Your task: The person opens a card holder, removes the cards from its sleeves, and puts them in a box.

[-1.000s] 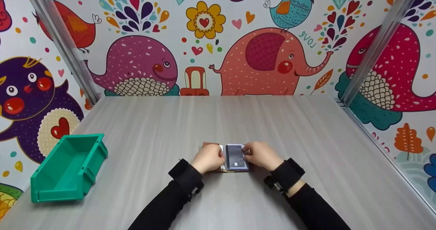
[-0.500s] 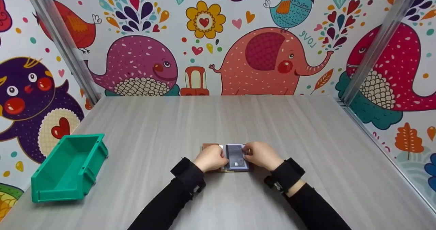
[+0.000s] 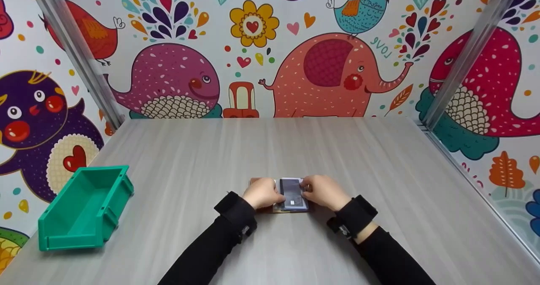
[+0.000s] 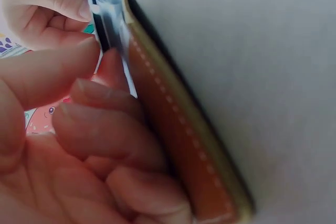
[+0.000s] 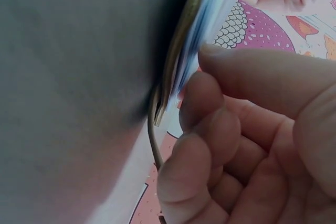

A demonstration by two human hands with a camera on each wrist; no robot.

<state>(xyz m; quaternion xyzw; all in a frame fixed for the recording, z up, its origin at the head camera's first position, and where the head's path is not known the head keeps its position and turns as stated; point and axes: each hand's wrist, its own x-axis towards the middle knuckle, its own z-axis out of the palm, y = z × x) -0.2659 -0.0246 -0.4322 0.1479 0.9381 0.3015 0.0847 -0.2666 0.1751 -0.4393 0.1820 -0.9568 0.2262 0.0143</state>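
An opened brown leather card holder (image 4: pixel 173 114) with pale stitching and clear plastic sleeves (image 5: pixel 210 19) lies on the table. A dark bank card (image 3: pixel 291 192) with a small light chip shows through the top sleeve, its left edge a darker strip. My left hand (image 3: pixel 263 193) pinches at that left edge, thumb and index finger on either side, the other fingers curled by the leather cover. Opposite it, my right hand (image 3: pixel 326 192) pinches the right edge of the sleeves between thumb and index finger, its remaining fingers curled below.
A green plastic bin (image 3: pixel 84 209) stands at the left of the wood-grain table (image 3: pixel 202 150). Walls printed with cartoon animals (image 3: pixel 329 78) enclose the back and sides, with metal posts (image 3: pixel 455 57) at the corners.
My left hand has shifted slightly to the right along the card's left edge, its thumb now lower and further over it. My right hand and the card holder stay in place.
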